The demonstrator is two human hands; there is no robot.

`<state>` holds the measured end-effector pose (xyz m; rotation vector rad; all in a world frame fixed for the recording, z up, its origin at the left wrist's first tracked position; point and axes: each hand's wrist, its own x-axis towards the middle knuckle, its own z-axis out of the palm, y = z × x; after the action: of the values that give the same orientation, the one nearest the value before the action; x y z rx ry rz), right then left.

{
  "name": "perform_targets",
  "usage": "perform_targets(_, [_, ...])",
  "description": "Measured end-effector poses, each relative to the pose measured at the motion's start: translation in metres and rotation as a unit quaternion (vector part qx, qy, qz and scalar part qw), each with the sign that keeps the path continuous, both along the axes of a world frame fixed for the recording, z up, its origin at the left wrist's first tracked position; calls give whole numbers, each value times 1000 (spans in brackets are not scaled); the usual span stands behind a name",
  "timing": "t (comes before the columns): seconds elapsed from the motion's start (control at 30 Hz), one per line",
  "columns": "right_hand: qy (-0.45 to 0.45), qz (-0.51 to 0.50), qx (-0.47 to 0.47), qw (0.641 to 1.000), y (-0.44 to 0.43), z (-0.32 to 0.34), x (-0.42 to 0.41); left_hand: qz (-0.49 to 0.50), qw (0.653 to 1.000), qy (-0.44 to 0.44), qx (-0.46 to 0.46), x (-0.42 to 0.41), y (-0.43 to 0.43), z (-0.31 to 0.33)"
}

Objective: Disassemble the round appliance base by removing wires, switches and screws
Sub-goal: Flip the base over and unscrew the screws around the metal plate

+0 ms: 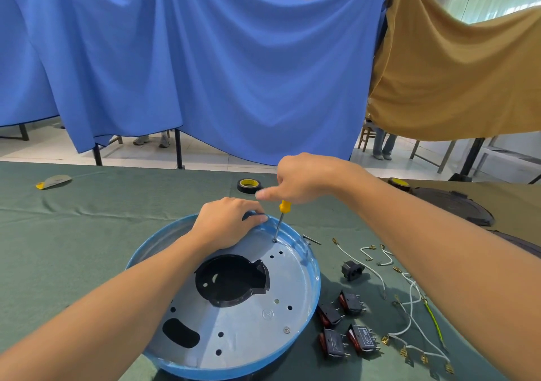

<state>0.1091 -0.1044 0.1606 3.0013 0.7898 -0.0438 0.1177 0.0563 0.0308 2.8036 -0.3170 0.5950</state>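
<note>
The round blue appliance base (307, 301) lies open side up on the green cloth, its grey inner plate showing holes and a black insert (231, 281). My left hand (228, 222) grips the far rim of the base. My right hand (298, 180) holds the yellow-handled screwdriver (283, 209) upright, its tip set on a screw (274, 240) near the far rim. Another screw (287, 329) sits in the plate near the right front. Several black rocker switches (345, 328) and white wires (409, 301) lie loose to the right of the base.
A black socket part (351, 269) lies right of the base. A roll of black tape (248, 186) sits beyond my hands. A utility knife (54, 181) lies far left. Dark round parts (456, 205) rest at the right. Blue and tan cloths hang behind the table.
</note>
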Motion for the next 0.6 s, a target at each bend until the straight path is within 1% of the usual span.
perform_targets(0.07, [-37, -23, -7, 999, 0, -4, 1, -4, 1000, -3, 1, 0, 0, 0])
perform_targets(0.17, [-58, -31, 7, 998, 0, -8, 0, -7, 1000, 2, -2, 1, 1, -1])
perform_targets(0.37, [15, 16, 12, 1000, 1, 2, -8, -3, 1000, -3, -1, 0, 0, 0])
perform_targets(0.47, [-10, -4, 6, 1000, 3, -1, -7, -2, 1000, -3, -7, -1, 1, 0])
perform_targets(0.6, [-33, -26, -28, 999, 5, -1, -6, -5, 1000, -1, -1, 0, 0, -1])
